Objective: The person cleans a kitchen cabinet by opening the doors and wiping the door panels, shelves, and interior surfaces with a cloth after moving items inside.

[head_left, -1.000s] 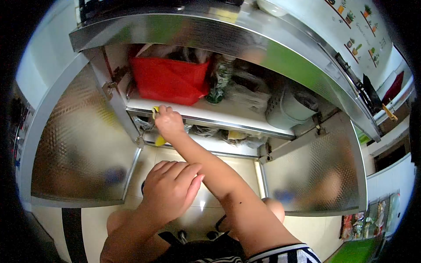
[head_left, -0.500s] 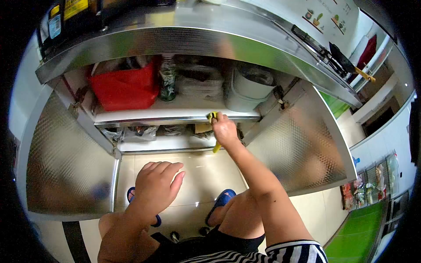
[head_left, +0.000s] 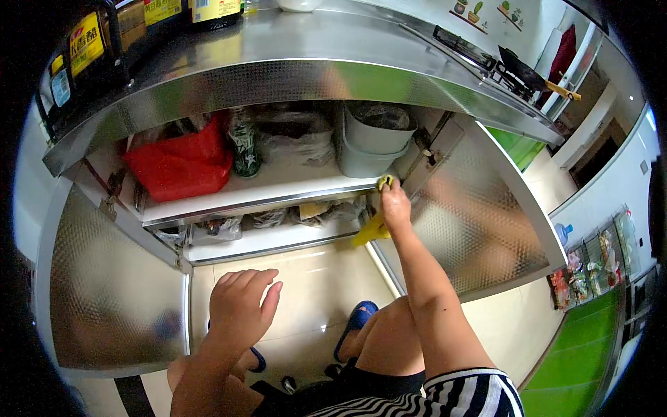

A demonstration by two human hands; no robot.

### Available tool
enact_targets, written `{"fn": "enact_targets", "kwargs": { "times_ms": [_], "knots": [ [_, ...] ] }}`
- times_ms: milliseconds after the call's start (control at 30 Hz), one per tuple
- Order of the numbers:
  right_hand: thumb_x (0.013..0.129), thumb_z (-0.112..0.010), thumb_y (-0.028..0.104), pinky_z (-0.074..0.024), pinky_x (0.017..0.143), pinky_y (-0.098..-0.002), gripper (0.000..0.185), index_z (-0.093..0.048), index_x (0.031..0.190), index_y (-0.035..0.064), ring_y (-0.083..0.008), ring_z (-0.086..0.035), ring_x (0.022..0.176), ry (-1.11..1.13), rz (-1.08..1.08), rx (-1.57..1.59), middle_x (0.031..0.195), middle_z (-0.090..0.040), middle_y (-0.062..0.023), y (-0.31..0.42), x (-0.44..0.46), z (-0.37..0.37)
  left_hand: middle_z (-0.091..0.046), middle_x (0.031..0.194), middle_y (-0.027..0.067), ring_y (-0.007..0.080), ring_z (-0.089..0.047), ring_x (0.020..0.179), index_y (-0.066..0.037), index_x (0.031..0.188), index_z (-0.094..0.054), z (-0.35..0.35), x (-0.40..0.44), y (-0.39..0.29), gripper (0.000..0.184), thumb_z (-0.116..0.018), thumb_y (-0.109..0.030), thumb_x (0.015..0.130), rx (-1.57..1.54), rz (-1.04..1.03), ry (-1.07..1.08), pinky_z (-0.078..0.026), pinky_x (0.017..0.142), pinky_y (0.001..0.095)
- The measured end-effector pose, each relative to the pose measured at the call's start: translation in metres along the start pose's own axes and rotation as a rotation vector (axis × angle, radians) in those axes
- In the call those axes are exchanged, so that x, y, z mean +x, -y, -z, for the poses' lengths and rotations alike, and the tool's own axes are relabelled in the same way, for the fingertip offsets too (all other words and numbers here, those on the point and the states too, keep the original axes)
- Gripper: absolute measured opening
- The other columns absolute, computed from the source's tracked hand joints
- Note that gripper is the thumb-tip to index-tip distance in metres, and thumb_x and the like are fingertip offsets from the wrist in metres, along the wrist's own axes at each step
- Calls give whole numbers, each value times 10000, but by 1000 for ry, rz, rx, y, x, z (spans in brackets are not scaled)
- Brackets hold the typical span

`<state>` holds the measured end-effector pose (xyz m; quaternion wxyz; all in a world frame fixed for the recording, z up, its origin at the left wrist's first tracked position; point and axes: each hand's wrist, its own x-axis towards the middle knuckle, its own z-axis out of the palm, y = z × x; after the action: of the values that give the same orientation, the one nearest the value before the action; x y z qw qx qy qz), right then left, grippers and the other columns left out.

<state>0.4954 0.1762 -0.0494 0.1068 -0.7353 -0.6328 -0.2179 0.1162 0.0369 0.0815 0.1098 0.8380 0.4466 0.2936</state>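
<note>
My right hand (head_left: 394,205) grips a yellow cloth (head_left: 372,233) at the right end of the cabinet's middle shelf (head_left: 292,186), close to its metal front edge. Part of the cloth shows above my fingers, and a loose end hangs below them. Over the floor, my left hand (head_left: 243,306) is held in the air with its fingers out and nothing in it. On the shelf stand a red plastic bin (head_left: 180,170), a green-labelled bottle (head_left: 244,147), a clear plastic-wrapped bundle (head_left: 295,142) and grey stacked buckets (head_left: 372,158).
Both cabinet doors, left (head_left: 118,292) and right (head_left: 479,215), stand swung out beside my arms. Plastic bags (head_left: 215,228) lie on the lower shelf. The steel countertop (head_left: 313,45) overhangs, carrying dark bottles (head_left: 215,14) and a gas stove (head_left: 479,55) with a wok (head_left: 521,69).
My right hand has moved right with the cloth along the shelf edge to its right end. More of the cloth hangs down. The left hand stays nearly in place, and the view has shifted.
</note>
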Motion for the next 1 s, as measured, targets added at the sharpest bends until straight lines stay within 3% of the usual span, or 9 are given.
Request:
{"fn": "enact_targets", "kwargs": {
  "times_ms": [33,133,267,433,600,767,867,1000],
  "knots": [
    [843,-498,75,-557,622,-391,168,-565,973,-9,-303,-627,776,-23,-25,11,947,-528,-152,-6,1,-4,-657,830,81,258,-620,779,-71,943,-642,0,-1,1,174,-647,-178,806,5,-5,1,-452,742,373],
    [813,-519,41,-552,611,-384,178,-562,975,-22,-318,-639,753,-22,-178,76,921,-538,-175,-8,4,-14,-657,828,81,259,-618,778,-70,950,-643,5,-3,0,180,-643,-181,808,16,4,14,-450,743,375],
    [759,-547,-12,-539,648,-423,230,-555,987,-39,-369,-639,752,-40,-207,197,953,-560,-232,4,4,-16,-656,829,83,260,-615,780,-67,963,-644,8,-8,3,195,-630,-196,817,37,27,59,-445,748,380],
    [800,-507,23,-538,651,-435,228,-556,1012,-44,-374,-637,751,5,-96,209,951,-576,-242,34,2,-10,-656,837,85,260,-615,787,-68,971,-642,6,-10,5,203,-627,-203,819,23,13,73,-444,753,382],
    [680,-597,-15,-514,738,-451,353,-552,1030,-31,-415,-607,824,96,66,369,995,-561,-256,81,-9,9,-656,839,86,260,-615,790,-70,973,-640,6,-8,-1,205,-628,-202,818,9,5,79,-445,760,383],
    [699,-566,-10,-524,693,-427,287,-563,985,-25,-385,-613,805,26,220,425,916,-573,-221,69,-11,7,-655,839,82,257,-617,783,-73,974,-635,3,-9,-1,200,-638,-188,811,5,-5,23,-449,766,387],
    [706,-587,-3,-526,697,-431,280,-585,986,-26,-386,-619,790,-10,109,375,912,-581,-213,40,-10,-3,-653,838,86,259,-618,779,-68,964,-630,2,-9,3,187,-645,-162,804,12,-12,-21,-451,754,388],
    [702,-619,-5,-511,730,-462,277,-583,975,-36,-417,-609,827,-74,-204,421,1032,-577,-253,-5,-8,-10,-652,836,93,267,-618,772,-61,952,-625,3,-8,6,175,-648,-141,799,6,-11,-18,-453,742,390]
  ]
}}
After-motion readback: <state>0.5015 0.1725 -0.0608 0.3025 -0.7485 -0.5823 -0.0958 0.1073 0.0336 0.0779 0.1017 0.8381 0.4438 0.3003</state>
